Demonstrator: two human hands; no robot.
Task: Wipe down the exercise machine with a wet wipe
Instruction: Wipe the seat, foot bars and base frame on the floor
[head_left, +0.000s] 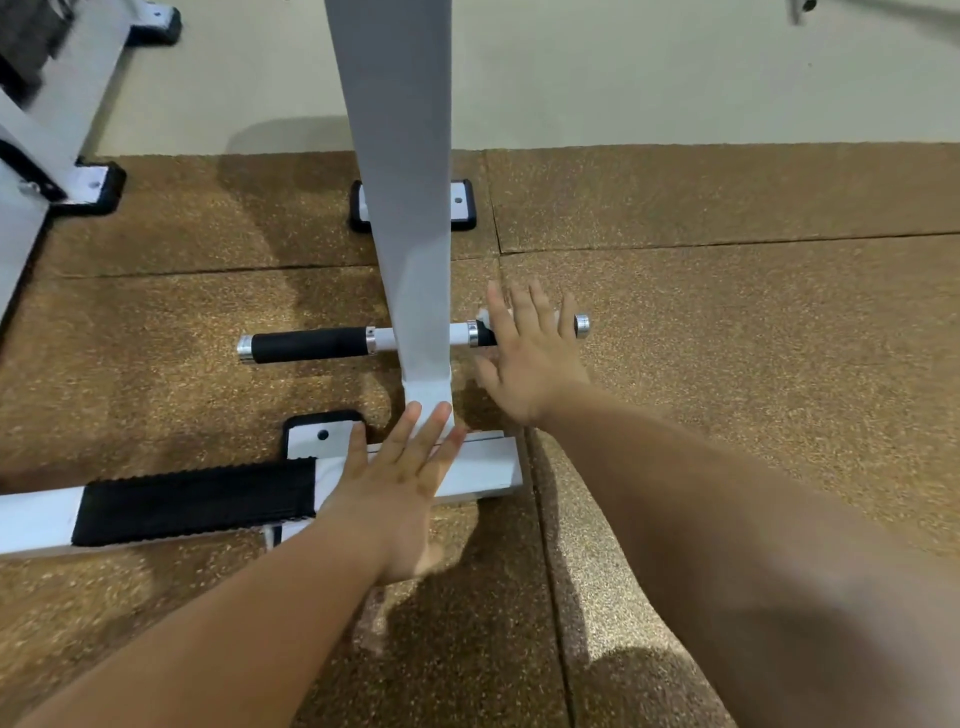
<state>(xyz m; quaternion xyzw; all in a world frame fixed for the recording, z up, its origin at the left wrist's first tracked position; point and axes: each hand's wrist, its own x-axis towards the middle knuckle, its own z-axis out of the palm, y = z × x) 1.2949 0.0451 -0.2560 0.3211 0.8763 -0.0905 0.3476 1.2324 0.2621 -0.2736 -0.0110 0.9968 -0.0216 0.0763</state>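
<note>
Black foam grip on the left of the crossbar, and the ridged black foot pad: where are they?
Black foam grip (310, 344), head view, middle of sleeve.
Ridged black foot pad (195, 504), head view, pad's centre.

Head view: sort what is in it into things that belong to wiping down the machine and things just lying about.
Belongs to the job:
- grey upright post
- white base bar
- crossbar with black grips
- right hand, flat on the right grip, a bit of white under it
- left hand, flat on the base bar

Just there:
- neighbouring machine's frame
- speckled floor mats
</note>
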